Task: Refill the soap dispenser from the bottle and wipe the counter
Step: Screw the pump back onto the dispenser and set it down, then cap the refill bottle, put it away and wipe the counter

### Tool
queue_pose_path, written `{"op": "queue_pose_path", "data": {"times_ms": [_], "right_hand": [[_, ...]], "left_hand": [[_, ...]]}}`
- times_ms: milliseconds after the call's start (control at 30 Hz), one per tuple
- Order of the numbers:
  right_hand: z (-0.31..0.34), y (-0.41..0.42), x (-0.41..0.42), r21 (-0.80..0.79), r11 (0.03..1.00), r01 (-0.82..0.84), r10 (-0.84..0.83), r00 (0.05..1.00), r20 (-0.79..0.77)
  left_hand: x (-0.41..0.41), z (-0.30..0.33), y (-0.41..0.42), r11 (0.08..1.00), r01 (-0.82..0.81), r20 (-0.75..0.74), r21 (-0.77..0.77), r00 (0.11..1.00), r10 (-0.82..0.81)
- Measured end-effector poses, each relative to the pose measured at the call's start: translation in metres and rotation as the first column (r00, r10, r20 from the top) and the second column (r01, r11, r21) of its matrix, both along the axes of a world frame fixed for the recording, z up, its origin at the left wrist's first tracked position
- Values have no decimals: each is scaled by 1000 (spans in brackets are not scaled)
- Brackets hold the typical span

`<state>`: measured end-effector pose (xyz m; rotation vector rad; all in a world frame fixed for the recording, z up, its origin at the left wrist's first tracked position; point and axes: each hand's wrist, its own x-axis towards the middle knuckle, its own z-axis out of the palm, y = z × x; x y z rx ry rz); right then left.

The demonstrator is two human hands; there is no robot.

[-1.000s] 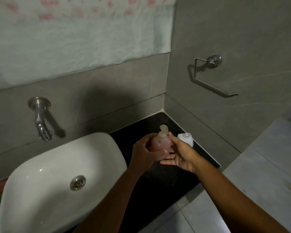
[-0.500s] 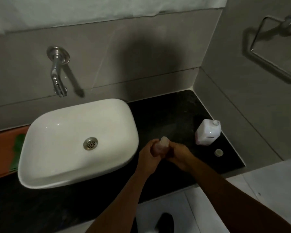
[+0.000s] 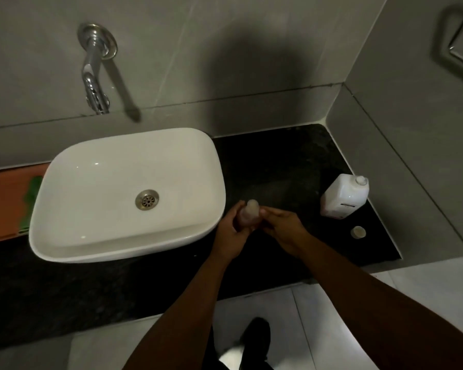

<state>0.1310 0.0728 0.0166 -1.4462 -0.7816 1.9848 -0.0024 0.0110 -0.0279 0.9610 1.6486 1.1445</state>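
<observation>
Small pinkish translucent soap dispenser (image 3: 247, 213) is held over the black speckled stone counter (image 3: 273, 166), just off the right rim of the white rounded-rectangle ceramic basin (image 3: 112, 182). Long axis is close to upright, tipped slightly away from the camera; pale pump head on top points up and toward the back wall. Cannot tell whether its base touches the counter, the hands cover it

Left hand (image 3: 231, 233) is wrapped around the dispenser body from the left, fingers curled closed on it. Right hand (image 3: 282, 229) comes in from the right, fingertips (image 3: 265, 211) pinched against the neck just under the pump head, so also closed on the dispenser. Both forearms enter from the bottom edge

White rectangular plastic refill bottle (image 3: 344, 196) stands upright near the right end of the counter, close to the side wall, well apart from the hands. Its neck sits at the upper right corner, long axis vertical; whether it is capped or open is unclear. Small round pale cap (image 3: 358, 232) lies flat on the counter just in front of the bottle, not touching it

Chrome wall-mounted tap (image 3: 95, 68) hangs over the back edge of the basin, spout pointing down. Round metal drain (image 3: 146, 199) sits at basin centre. Left of the basin an orange surface with a green object (image 3: 30, 201) on it, too dim to identify. A dark shoe (image 3: 254, 340) shows on the pale floor tiles below
</observation>
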Motion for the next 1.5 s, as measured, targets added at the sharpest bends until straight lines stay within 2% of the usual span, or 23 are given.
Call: {"op": "queue_pose_path", "data": {"times_ms": [433, 533, 633, 733, 800, 867, 967, 1033, 1133, 1267, 1367, 1500], "right_hand": [[0, -4, 6, -7, 999, 35, -35, 999, 21], [2, -10, 20, 69, 996, 63, -76, 976, 205], [-3, -22, 70, 208, 974, 91, -167, 907, 386], [-7, -25, 137, 273, 962, -21, -177, 716, 675], [-7, -17, 178, 305, 952, -17, -237, 588, 773], [-7, -4, 207, 293, 955, -51, -222, 532, 817], [-15, 18, 232, 164, 977, -140, -62, 547, 835], [-19, 30, 238, 104, 976, -192, 24, 568, 823], [-29, 41, 239, 49, 951, -305, 110, 483, 869], [-42, 50, 235, 83, 927, -365, 112, 483, 868], [-45, 55, 235, 94, 926, -366, 107, 491, 865], [-31, 53, 240, 193, 961, -200, -26, 627, 779]], "left_hand": [[-3, -12, 4, 999, 48, -15, 9, 999, -48], [11, -7, -15, 991, -116, 32, -62, 992, 118], [52, -5, -57, 961, -257, 98, -106, 959, 267], [102, 0, -83, 985, -103, 120, -136, 986, 120], [129, 6, -61, 992, 45, 85, -121, 996, -35], [146, 18, -17, 981, 170, 36, -91, 985, -167], [162, 31, 55, 949, 305, -120, -86, 942, -314], [167, 31, 88, 938, 336, -151, -82, 926, -345], [175, 26, 116, 926, 369, -165, -77, 911, -377], [177, 22, 132, 914, 405, -213, 9, 894, -394], [173, 22, 142, 895, 436, -168, 90, 893, -418], [170, 22, 156, 884, 462, -101, 75, 885, -454]]}}
